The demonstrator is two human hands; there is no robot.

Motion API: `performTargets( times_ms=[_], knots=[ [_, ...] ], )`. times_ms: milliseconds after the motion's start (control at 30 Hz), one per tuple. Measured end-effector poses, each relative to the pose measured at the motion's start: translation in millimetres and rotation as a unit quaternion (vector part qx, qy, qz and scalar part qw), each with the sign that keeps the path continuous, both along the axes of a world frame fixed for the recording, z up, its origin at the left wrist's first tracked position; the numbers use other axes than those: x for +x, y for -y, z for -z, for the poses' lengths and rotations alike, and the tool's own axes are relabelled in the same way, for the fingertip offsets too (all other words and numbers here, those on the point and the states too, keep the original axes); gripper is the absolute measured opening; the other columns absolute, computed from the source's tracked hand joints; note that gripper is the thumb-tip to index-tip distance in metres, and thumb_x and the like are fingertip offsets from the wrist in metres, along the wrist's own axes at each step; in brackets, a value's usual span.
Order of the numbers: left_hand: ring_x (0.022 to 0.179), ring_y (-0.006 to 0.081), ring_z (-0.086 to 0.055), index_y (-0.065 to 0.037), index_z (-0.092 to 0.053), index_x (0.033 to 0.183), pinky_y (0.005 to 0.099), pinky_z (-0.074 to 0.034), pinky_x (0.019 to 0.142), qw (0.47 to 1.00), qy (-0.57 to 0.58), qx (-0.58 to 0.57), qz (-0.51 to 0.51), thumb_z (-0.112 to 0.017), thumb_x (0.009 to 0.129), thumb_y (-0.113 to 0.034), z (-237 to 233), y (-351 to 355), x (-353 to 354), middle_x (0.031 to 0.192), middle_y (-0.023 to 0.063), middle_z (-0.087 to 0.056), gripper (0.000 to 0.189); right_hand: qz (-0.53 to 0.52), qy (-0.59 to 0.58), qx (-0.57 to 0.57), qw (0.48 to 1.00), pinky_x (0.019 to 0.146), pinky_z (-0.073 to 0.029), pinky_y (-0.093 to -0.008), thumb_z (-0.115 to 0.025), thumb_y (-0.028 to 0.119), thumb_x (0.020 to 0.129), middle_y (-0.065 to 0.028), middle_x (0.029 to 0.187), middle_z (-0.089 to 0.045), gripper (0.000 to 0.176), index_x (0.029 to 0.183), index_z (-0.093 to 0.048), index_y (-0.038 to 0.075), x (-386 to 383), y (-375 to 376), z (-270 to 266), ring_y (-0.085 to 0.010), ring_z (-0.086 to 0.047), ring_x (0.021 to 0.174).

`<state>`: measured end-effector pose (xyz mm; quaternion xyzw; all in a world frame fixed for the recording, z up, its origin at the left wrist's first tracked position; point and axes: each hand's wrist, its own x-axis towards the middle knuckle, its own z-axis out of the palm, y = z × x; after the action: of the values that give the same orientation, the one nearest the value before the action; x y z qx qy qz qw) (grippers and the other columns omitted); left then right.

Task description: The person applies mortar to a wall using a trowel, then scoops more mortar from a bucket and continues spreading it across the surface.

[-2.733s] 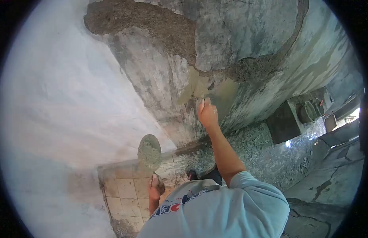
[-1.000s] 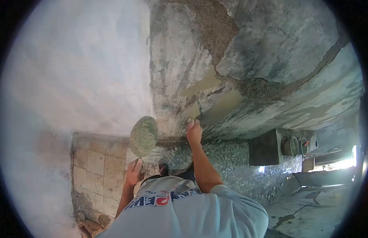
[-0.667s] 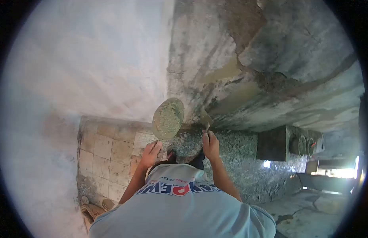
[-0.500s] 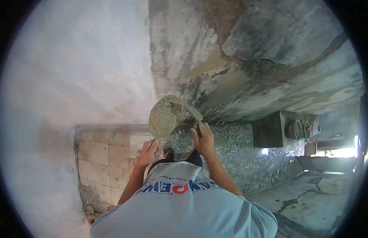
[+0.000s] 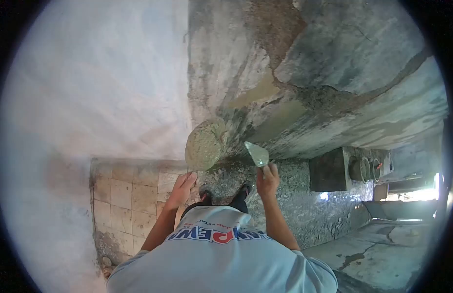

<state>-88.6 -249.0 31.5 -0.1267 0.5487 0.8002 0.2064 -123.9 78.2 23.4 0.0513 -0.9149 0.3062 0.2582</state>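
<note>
My left hand (image 5: 184,188) grips the near edge of a rounded mortar holder, its fingers closed at the rim. Wet grey-green mortar (image 5: 205,146) covers the holder, so its exact kind is hidden. To the right, my right hand (image 5: 268,179) is wrapped round the handle of a pointed trowel (image 5: 257,154). The trowel's blade points up and slightly left, apart from the mortar, and looks wet. Beyond both hands stands the stained wall (image 5: 226,63), with damp olive patches on its lower part.
A smooth pale wall (image 5: 99,83) meets the stained wall at a corner. Square tiles (image 5: 121,195) cover the floor at left; rough, rubbly ground (image 5: 294,190) lies at right. A dark block (image 5: 329,170) with round containers (image 5: 364,169) beside it stands along the right wall.
My right hand has moved right and toward me, carrying the trowel away from the mortar. The trowel has turned, showing more of its blade face. My left hand stays nearly in place.
</note>
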Motion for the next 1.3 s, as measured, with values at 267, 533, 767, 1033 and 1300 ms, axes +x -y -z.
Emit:
performTargets(
  times_ms=[267, 533, 767, 1033, 1300],
  knots=[
    [0.063, 0.005, -0.041, -0.002, -0.062, 0.1, 0.0253, -0.035, 0.054, 0.989, -0.075, -0.105, 0.066, -0.054, 0.107, -0.03, 3.4, 1.5, -4.9, 0.072, -0.0056, -0.047, 0.029, 0.016, -0.081, 0.131, 0.988, 0.088, -0.043, -0.046, -0.075, 0.002, 0.08, -0.0061, 0.103, -0.065, 0.028, 0.105, -0.073, 0.013, -51.6, 8.7, -56.5, -0.0272, -0.062, 0.091],
    [0.065, 0.0133, -0.047, 0.002, -0.064, 0.115, 0.0357, -0.042, 0.061, 0.873, -0.347, -0.312, 0.144, -0.054, 0.105, -0.032, 12.5, 0.9, -13.5, 0.069, 0.0067, -0.054, 0.037, -0.056, -0.118, 0.129, 0.983, 0.089, -0.039, -0.0454, -0.074, 0.005, 0.081, -0.0053, 0.102, -0.064, 0.021, 0.1, -0.072, 0.012, -83.3, -6.5, -53.5, -0.0259, -0.061, 0.093],
    [0.059, 0.0176, -0.051, 0.001, -0.059, 0.094, 0.0342, -0.041, 0.053, 0.903, -0.285, -0.279, 0.158, -0.058, 0.102, -0.023, 28.4, 5.1, -19.7, 0.069, 0.0058, -0.053, 0.025, -0.114, -0.021, 0.109, 0.987, 0.09, -0.041, -0.0482, -0.075, 0.008, 0.083, -0.0057, 0.103, -0.063, 0.021, 0.102, -0.071, 0.013, -71.9, 10.3, -49.3, -0.0277, -0.061, 0.094],
    [0.058, 0.0112, -0.043, -0.001, -0.057, 0.089, 0.0326, -0.038, 0.052, 0.963, -0.169, -0.157, 0.139, -0.055, 0.105, -0.024, 28.4, 3.4, -23.8, 0.067, 0.001, -0.047, 0.028, -0.1, 0.061, 0.114, 0.987, 0.091, -0.043, -0.0481, -0.078, 0.014, 0.083, -0.0063, 0.104, -0.064, 0.021, 0.103, -0.073, 0.012, -55.3, 5.3, -61.5, -0.0292, -0.063, 0.099],
    [0.055, 0.0068, -0.045, -0.006, -0.057, 0.084, 0.0273, -0.039, 0.05, 0.988, -0.099, -0.062, 0.098, -0.054, 0.106, -0.032, 29.0, -4.7, -21.1, 0.064, -0.0048, -0.042, 0.035, -0.033, 0.031, 0.119, 0.992, 0.087, -0.047, -0.0476, -0.075, 0.014, 0.083, -0.0064, 0.101, -0.066, 0.019, 0.101, -0.072, 0.011, -43.8, 10.6, -53.6, -0.0299, -0.065, 0.095]
  ],
)
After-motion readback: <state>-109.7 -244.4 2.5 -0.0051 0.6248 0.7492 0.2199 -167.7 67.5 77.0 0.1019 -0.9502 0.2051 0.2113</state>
